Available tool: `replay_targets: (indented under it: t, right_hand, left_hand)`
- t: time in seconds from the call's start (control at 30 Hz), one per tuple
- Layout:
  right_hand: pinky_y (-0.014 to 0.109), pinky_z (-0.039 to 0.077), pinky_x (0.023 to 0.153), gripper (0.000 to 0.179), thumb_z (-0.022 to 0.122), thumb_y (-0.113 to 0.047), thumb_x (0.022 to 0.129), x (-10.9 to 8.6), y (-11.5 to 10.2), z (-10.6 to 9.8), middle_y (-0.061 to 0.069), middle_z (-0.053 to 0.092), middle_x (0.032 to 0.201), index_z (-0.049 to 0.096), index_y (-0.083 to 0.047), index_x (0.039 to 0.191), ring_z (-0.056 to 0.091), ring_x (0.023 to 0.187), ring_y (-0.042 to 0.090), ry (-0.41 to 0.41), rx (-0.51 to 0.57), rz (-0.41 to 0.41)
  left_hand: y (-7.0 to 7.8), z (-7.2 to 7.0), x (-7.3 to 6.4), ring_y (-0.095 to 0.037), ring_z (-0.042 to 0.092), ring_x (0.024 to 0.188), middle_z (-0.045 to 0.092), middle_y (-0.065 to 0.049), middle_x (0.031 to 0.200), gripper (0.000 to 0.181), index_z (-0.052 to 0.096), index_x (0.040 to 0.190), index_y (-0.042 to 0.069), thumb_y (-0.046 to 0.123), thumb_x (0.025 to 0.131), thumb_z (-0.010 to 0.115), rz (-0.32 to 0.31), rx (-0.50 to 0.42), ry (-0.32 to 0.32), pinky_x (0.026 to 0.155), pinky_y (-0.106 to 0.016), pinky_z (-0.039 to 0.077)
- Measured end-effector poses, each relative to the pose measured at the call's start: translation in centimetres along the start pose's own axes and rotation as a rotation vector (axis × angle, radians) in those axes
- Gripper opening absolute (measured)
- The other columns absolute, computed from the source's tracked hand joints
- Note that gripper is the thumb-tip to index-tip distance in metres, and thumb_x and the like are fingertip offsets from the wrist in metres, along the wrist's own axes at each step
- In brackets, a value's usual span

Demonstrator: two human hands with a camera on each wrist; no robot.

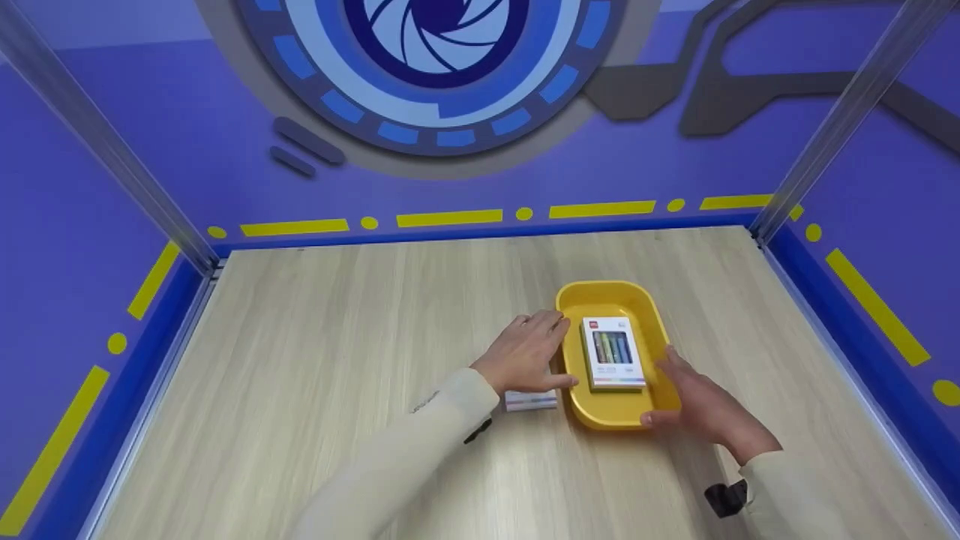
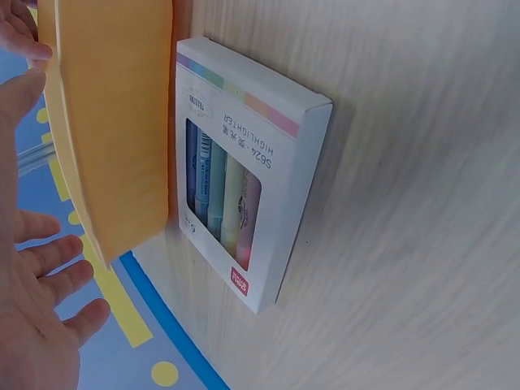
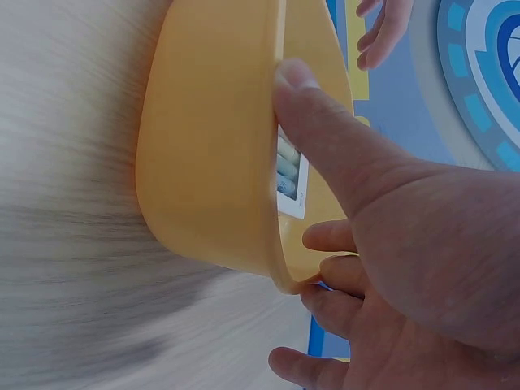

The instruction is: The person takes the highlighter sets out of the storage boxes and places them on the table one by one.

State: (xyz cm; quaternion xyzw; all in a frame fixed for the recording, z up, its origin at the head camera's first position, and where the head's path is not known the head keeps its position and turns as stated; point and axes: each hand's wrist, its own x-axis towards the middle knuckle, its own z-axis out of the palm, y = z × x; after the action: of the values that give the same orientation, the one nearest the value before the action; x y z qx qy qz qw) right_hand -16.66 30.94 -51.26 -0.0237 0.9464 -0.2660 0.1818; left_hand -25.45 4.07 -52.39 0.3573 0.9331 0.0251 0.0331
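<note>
A yellow plastic tray (image 1: pixel 596 412) stands on the table, holding a white box of highlighters (image 1: pixel 616 379) whose window shows several pens. At the tray's left rim is my left hand (image 1: pixel 525 354), thumb and fingers spread and fairly straight. My right hand (image 1: pixel 709 405) holds the lower right corner, its thumb (image 3: pixel 321 122) on the rim and its fingers bent at the edge beyond. A second white highlighter box (image 1: pixel 531 403) lies flat just left of the tray, partly hidden under my left hand in the head view. The left wrist view shows this box (image 2: pixel 284 154) whole, beside the tray wall (image 2: pixel 118 122).
The wood-grain table (image 1: pixel 337 322) extends left of the tray and in front of it. Blue panels with yellow dashes (image 1: pixel 450 218) enclose the back and both sides, with metal posts (image 1: pixel 832 127) at the corners.
</note>
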Motion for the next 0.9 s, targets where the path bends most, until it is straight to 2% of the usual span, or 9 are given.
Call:
replay_targets:
  t: [0.3,0.6,0.9]
  right_hand:
    - [0.065,0.018,0.114,0.107,0.078,-0.049,0.074,0.06,0.00,0.05,0.025,0.004,0.160,0.023,-0.002,0.152,0.016,0.144,0.050,-0.010,0.014,0.028]
    - [0.064,0.019,0.114,0.111,0.078,-0.054,0.071,0.00,-0.06,-0.01,0.025,0.004,0.161,0.023,-0.003,0.153,0.016,0.144,0.049,-0.015,0.026,0.032]
    - [0.063,0.018,0.114,0.106,0.079,-0.048,0.073,-0.02,-0.14,-0.02,0.027,0.005,0.160,0.026,0.001,0.151,0.016,0.144,0.049,-0.006,0.016,0.013]
  left_hand:
    - [0.21,0.05,0.13,-0.018,0.029,0.145,0.030,-0.002,0.158,0.092,0.025,0.153,0.016,0.072,0.083,0.051,0.015,-0.028,0.003,0.118,-0.039,0.030]
    - [0.46,0.03,0.34,-0.018,0.025,0.148,0.024,-0.002,0.161,0.094,0.021,0.155,0.018,0.074,0.084,0.047,-0.001,-0.026,-0.045,0.121,-0.039,0.024]
    - [0.77,-0.05,0.60,-0.018,0.024,0.148,0.023,-0.001,0.161,0.094,0.021,0.155,0.019,0.075,0.084,0.045,-0.006,-0.015,-0.063,0.121,-0.039,0.023]
